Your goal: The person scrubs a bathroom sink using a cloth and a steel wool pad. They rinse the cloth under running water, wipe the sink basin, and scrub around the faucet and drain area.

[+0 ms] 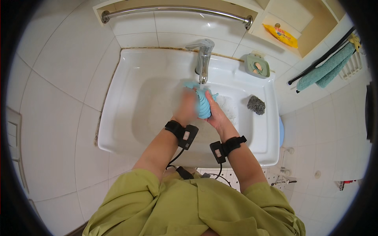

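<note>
A wet light-blue cloth (203, 106) is bunched between my two hands, just under the spout of the chrome faucet (203, 63). Water runs from the spout onto it. My left hand (185, 106) grips the cloth from the left, though a blur hides its fingers. From the right, my right hand (217, 113) holds the cloth with the thumb laid along its side and the fingers beneath. Both hands are over the basin of a white ceramic sink (118, 97). Some suds or specks show in the basin right of the cloth.
A grey scouring pad (256, 105) lies on the sink's right ledge. Behind it is a green soap dish (257, 67) with soap pieces. A chrome rail (177, 10) crosses the wall above. A yellow packet (280, 35) sits on a shelf; a teal towel (326, 69) hangs at right.
</note>
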Action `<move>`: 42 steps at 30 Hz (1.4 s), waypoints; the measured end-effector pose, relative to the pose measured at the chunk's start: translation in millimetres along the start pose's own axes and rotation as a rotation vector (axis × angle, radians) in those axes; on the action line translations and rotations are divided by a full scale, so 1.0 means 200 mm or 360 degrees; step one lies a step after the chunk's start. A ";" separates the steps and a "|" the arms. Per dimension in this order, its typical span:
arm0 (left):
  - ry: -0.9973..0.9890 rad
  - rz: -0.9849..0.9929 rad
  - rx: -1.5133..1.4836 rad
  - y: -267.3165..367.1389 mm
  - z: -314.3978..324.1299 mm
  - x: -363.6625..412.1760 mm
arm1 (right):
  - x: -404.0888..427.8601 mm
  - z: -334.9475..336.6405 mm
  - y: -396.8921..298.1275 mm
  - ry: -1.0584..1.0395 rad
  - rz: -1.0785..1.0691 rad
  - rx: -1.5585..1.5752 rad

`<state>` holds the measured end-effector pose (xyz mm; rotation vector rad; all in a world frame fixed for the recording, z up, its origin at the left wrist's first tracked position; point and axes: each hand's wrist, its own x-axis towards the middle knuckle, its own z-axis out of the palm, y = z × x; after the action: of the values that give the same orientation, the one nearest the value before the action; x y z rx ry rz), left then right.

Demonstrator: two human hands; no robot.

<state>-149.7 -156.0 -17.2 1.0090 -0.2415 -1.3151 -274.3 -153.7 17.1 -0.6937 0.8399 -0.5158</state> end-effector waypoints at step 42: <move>-0.0300 0.0134 0.0192 0.22 -0.16 -0.11 | -0.04 0.11 -0.06 0.0367 -0.1189 -0.2267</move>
<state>-104.6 -124.7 5.5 0.9650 -0.5066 -1.3319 -263.6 -149.8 40.3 -2.3449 1.1017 -0.6138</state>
